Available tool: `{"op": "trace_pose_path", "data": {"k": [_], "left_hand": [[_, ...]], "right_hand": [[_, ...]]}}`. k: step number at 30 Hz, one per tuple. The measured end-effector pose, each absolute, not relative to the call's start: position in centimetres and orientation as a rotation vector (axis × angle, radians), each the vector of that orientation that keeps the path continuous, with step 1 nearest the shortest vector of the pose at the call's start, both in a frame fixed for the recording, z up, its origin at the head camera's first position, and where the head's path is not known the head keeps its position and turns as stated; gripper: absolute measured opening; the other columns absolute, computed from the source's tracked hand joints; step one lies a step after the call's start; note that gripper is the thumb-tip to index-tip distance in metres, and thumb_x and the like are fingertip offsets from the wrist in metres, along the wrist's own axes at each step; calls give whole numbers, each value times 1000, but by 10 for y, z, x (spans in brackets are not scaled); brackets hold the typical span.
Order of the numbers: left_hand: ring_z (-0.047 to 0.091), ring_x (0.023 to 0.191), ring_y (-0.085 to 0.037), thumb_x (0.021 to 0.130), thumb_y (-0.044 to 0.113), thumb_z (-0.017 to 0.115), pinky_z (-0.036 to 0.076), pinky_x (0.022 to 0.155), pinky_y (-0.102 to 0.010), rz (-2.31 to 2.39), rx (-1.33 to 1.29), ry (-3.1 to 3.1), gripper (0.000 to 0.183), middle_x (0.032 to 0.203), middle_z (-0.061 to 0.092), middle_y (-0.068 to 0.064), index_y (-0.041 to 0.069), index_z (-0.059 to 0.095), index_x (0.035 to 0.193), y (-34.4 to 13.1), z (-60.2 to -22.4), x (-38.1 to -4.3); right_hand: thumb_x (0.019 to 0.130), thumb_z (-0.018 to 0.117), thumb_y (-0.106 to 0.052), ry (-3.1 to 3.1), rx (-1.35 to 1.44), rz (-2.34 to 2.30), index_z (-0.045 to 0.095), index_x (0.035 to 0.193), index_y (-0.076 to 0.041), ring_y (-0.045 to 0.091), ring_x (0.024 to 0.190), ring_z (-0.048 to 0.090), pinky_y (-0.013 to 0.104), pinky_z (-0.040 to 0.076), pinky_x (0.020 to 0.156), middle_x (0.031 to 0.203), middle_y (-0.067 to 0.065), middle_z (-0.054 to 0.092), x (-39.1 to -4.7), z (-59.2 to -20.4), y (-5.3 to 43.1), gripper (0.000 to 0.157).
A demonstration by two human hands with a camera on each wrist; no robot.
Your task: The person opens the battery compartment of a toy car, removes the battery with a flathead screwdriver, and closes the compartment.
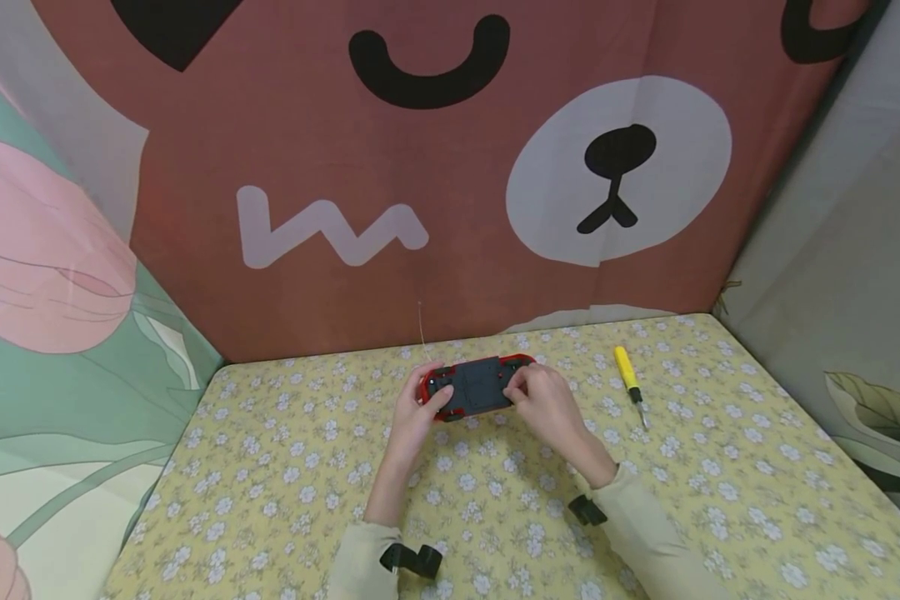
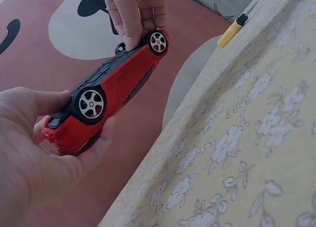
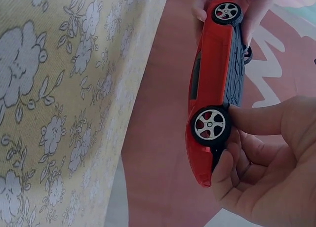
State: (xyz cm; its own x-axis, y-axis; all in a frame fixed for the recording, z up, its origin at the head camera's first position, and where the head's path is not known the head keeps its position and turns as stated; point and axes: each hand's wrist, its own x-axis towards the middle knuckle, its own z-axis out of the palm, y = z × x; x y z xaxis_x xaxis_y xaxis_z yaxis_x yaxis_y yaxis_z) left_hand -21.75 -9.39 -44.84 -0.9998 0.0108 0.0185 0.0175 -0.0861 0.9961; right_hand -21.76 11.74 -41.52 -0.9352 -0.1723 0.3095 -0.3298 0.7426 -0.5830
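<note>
A red toy car [image 1: 483,385] is held above the table with its black underside turned up. The left hand [image 1: 412,412] grips one end, with its thumb on the underside and fingers around the red body. At the other end, the right hand [image 1: 549,408] has its thumb and curled fingers against the underside beside a wheel [image 3: 211,126]. Whether those fingertips pinch some small part there is hidden. Silver-spoked wheels, such as this one [image 2: 92,104], show in both wrist views. A thin wire [image 1: 421,325] rises from behind the left hand's end of the car.
To the right on the table lies a screwdriver [image 1: 626,368] with a yellow handle, its metal tip toward the person. A flowered yellow cloth [image 1: 270,483] covers the table. Behind it hangs a printed bear curtain [image 1: 465,275]. Dark straps circle both sleeves.
</note>
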Motion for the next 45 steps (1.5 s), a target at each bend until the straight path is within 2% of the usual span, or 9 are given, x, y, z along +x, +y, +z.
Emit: {"op": "trace_pose_path", "data": {"k": [10, 20, 25, 29, 32, 38, 45], "left_hand": [[62, 119, -32, 102, 10, 64, 57, 90, -38, -2311, -24, -2115, 44, 137, 54, -20, 10, 55, 146, -97, -449, -217], [65, 114, -27, 101, 9, 66, 57, 85, -31, -2352, -13, -2044, 44, 132, 57, -20, 9, 56, 144, -95, -448, -218], [65, 112, -25, 101, 9, 66, 57, 82, -30, -2352, 23, -2039, 44, 134, 58, -20, 10, 56, 144, -96, -447, -219], [65, 111, -24, 102, 10, 65, 58, 81, -29, -2351, 52, -2049, 44, 136, 58, -19, 10, 55, 145, -97, -447, -220], [65, 110, -24, 102, 10, 65, 58, 81, -30, -2338, 57, -2059, 44, 135, 58, -20, 9, 55, 145, -98, -449, -219], [66, 107, -25, 102, 12, 66, 59, 78, -31, -2291, 29, -2087, 44, 132, 59, -22, 5, 55, 143, -97, -451, -219], [65, 109, -26, 102, 14, 66, 59, 79, -33, -2317, 23, -2073, 43, 136, 58, -23, 7, 55, 143, -97, -451, -220]], "right_hand": [[94, 73, -2, -2676, 406, 1095, 71, 85, -4, 15, 64, 53, 35, 48, 61, 80, 5, 63, -218, -414, 115, 9], [98, 70, -5, -2603, 426, 1274, 68, 90, -5, 17, 65, 50, 32, 44, 58, 82, 6, 61, -215, -409, 119, 8], [98, 70, -5, -2543, 467, 1409, 68, 93, -7, 19, 74, 62, 33, 52, 67, 87, 5, 66, -215, -408, 116, 6], [99, 69, -3, -2461, 518, 1661, 66, 98, -1, 28, 83, 70, 32, 60, 74, 93, 11, 68, -216, -405, 112, 4], [98, 68, 0, -2400, 520, 1853, 62, 109, 5, 34, 85, 71, 35, 62, 76, 98, 18, 67, -218, -402, 109, 13], [96, 65, 6, -2443, 522, 1835, 57, 133, 6, 34, 92, 70, 48, 61, 78, 106, 22, 66, -223, -398, 103, 38], [92, 70, 8, -2499, 463, 1711, 61, 135, 7, 32, 88, 71, 30, 61, 67, 103, 21, 64, -225, -395, 96, 43]]}}
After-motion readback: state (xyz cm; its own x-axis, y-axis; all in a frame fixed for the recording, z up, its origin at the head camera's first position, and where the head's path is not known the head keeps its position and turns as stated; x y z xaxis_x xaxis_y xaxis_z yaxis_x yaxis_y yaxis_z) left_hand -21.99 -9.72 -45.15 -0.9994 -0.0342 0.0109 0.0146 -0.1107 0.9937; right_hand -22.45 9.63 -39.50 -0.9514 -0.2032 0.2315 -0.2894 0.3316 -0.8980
